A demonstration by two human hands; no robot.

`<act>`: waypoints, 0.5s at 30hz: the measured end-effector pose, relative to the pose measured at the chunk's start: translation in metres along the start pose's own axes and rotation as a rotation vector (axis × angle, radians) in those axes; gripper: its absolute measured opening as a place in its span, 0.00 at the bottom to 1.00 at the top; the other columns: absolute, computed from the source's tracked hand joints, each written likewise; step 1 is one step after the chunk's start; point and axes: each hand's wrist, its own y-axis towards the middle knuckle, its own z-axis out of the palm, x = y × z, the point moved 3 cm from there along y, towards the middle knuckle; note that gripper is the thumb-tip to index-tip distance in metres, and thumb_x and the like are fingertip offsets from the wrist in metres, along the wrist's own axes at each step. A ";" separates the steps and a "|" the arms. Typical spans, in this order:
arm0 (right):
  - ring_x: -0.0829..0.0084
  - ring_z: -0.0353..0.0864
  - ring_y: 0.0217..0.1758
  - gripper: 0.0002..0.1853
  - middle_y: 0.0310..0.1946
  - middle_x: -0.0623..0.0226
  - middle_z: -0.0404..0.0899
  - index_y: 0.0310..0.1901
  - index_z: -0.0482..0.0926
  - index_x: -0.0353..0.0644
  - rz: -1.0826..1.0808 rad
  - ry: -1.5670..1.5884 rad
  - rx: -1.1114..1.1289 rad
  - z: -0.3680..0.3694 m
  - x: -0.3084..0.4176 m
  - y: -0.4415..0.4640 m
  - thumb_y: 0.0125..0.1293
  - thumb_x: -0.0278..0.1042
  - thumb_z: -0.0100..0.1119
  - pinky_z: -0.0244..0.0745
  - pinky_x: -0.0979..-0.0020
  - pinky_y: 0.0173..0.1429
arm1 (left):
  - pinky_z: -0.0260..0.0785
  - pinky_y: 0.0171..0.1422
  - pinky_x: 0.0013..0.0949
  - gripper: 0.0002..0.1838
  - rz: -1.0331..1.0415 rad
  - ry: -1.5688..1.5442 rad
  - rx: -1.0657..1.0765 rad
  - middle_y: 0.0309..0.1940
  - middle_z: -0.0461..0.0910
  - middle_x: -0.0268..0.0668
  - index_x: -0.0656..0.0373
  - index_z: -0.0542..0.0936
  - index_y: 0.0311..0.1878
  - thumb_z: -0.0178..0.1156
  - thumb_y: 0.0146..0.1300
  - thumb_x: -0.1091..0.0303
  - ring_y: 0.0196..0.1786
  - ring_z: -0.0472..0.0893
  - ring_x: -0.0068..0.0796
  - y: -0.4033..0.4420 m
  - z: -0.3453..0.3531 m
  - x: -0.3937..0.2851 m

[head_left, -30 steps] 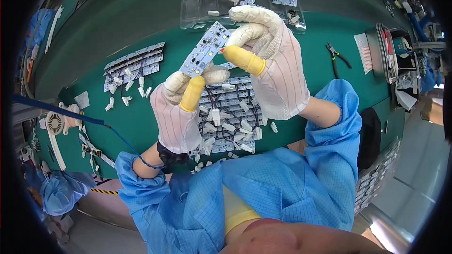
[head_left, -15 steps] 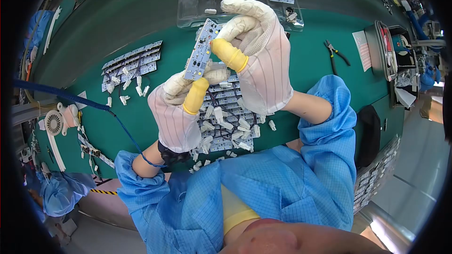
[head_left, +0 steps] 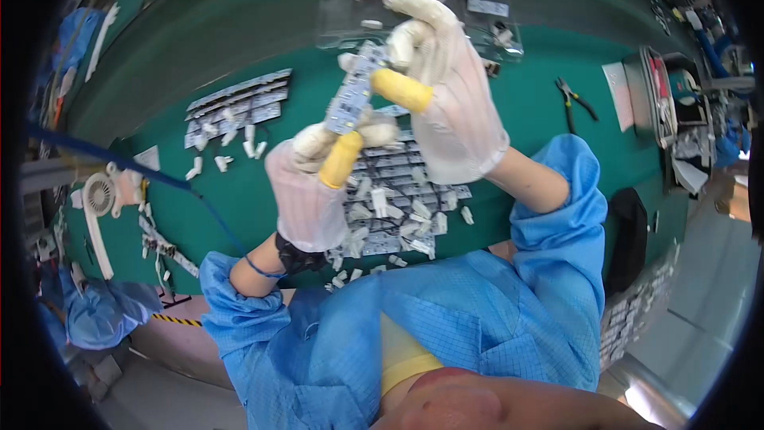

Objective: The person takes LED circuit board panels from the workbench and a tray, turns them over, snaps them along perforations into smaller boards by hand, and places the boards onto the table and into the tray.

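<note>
A narrow white circuit board (head_left: 350, 95) is raised above the green table, tilted, its component side showing. My left hand (head_left: 314, 183), in a striped glove with a yellow thumb cover, pinches its lower end. Gloved the same way, my right hand (head_left: 438, 95) has its thumb and curled fingers at the board's upper end. A white connector piece shows at the board's upper left edge. Beneath the hands lie rows of similar boards (head_left: 390, 167) with dark wires and white connectors (head_left: 380, 202). The picture is somewhat blurred by motion.
More wired boards (head_left: 239, 103) lie at the left. At the back stands a clear tray (head_left: 334, 32) holding boards. Pliers (head_left: 569, 103), a paper sheet (head_left: 618, 95) and a tool case (head_left: 656, 99) are on the right. A small fan (head_left: 99, 193) is at far left.
The view has shifted slightly. The board has turned more upright since the first frame, and my right hand has shifted left along with it. A white connector now shows at its upper left edge.
</note>
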 end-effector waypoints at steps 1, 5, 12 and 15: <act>0.80 0.72 0.41 0.32 0.35 0.73 0.66 0.63 0.61 0.35 0.034 -0.004 0.043 0.002 0.000 0.003 0.57 0.24 0.62 0.71 0.67 0.59 | 0.72 0.48 0.25 0.10 -0.065 0.018 0.009 0.38 0.83 0.39 0.71 0.80 0.46 0.55 0.64 0.76 0.40 0.81 0.23 0.000 0.000 -0.004; 0.77 0.69 0.47 0.32 0.43 0.69 0.66 0.63 0.63 0.36 0.067 0.195 0.065 0.019 0.004 0.005 0.57 0.30 0.63 0.66 0.74 0.54 | 0.73 0.50 0.25 0.11 -0.232 -0.289 0.037 0.40 0.83 0.41 0.71 0.79 0.48 0.55 0.65 0.75 0.42 0.80 0.23 0.004 -0.011 -0.003; 0.74 0.70 0.52 0.34 0.50 0.68 0.67 0.65 0.61 0.35 -0.023 -0.005 0.076 0.026 0.024 0.006 0.64 0.47 0.57 0.65 0.68 0.60 | 0.73 0.46 0.23 0.14 -0.091 -0.204 0.154 0.38 0.84 0.39 0.68 0.78 0.48 0.57 0.65 0.67 0.41 0.82 0.21 0.001 -0.031 0.002; 0.79 0.71 0.45 0.33 0.48 0.68 0.69 0.64 0.63 0.35 0.076 -0.179 0.153 0.025 0.025 0.008 0.65 0.51 0.55 0.68 0.75 0.51 | 0.71 0.46 0.20 0.12 -0.045 -0.087 0.215 0.38 0.84 0.39 0.69 0.80 0.46 0.56 0.66 0.69 0.41 0.80 0.14 -0.002 -0.036 -0.009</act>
